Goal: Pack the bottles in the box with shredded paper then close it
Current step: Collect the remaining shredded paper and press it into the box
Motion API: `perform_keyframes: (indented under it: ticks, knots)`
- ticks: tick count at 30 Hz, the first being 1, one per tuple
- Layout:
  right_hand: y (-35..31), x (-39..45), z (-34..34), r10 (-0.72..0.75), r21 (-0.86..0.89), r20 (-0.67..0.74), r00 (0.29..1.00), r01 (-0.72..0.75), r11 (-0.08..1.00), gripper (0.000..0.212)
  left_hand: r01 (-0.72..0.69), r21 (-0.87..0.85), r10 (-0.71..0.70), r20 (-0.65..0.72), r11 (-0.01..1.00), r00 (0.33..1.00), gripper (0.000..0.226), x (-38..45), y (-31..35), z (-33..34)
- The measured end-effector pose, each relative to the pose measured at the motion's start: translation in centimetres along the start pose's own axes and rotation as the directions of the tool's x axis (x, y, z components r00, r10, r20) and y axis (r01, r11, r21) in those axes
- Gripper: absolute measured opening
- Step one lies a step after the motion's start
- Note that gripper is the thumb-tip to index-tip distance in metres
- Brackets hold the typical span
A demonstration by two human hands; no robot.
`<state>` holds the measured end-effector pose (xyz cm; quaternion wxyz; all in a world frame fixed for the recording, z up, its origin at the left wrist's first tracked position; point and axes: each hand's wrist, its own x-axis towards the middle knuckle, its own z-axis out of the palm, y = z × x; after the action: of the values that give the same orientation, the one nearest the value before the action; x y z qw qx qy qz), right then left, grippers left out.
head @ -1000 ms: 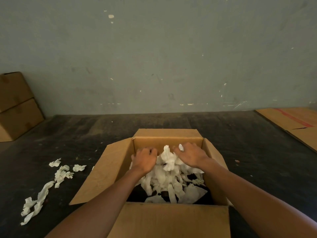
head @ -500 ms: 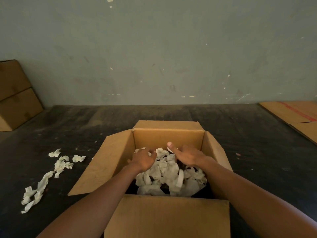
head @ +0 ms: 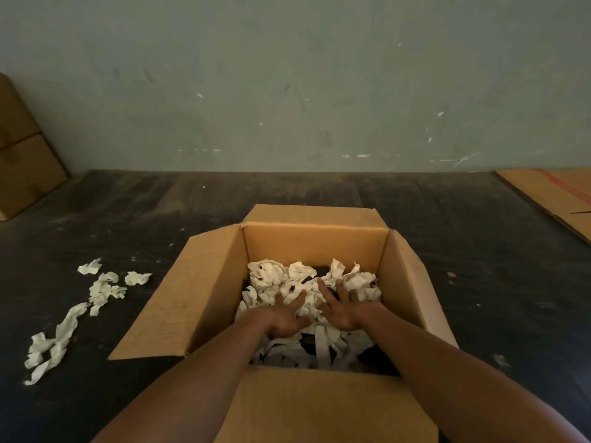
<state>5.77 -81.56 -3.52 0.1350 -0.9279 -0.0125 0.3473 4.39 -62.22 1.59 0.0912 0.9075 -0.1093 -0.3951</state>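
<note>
Inside the open box, the left hand and right hand are lying flat, fingers spread, grasping nothing. Beneath both palms, shredded paper is lying heaped.

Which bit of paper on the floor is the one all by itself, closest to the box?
Start at the open cardboard box in the middle of the dark floor. Left of its left flap lies a trail of white paper scraps. The one you want is the small crumpled ball at the trail's top right end, nearest the flap, apart from the long strips.
</note>
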Motion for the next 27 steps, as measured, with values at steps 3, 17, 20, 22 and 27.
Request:
perform_keyframes:
  ticks: [3, 17, 20, 22, 27]
  knots:
    - [-1.1, -1.0, -0.5, -0.02, -0.038, 0.021, 1.0, 0.021, 0.999, 0.066, -0.02, 0.021, 0.02, 0.006, 1.0, 1.0, 0.073, -0.2, 0.0, -0.3]
    - [-2.5, -13.0, -3.6, 0.06, -0.424, 0.135, 0.989, 0.002, 0.906, 0.076, -0.066, 0.092, 0.057, 0.095, 0.994, 0.994, 0.082, -6.2, -1.5, -0.3]
    - [-2.3, -12.2, -1.6, 0.091, -0.429, 0.185, 0.979, -0.003, 0.903, 0.056, -0.054, 0.142, 0.039, 0.112, 0.988, 0.993, 0.084, -6.1, -1.3, 0.8]
    - [-2.3, -12.4, -1.9, 0.075, -0.41, 0.171, 0.982, 0.002, 0.912, 0.049, -0.055, 0.119, 0.044, 0.096, 0.991, 0.994, 0.079, -6.5, -1.1, 0.3]
    - [-4.2, -13.8, -5.7, -0.019, -0.407, -0.024, 1.0, 0.008, 0.913, 0.041, -0.026, -0.003, 0.027, 0.07, 1.0, 0.997, 0.074, -8.1, -0.7, -2.3]
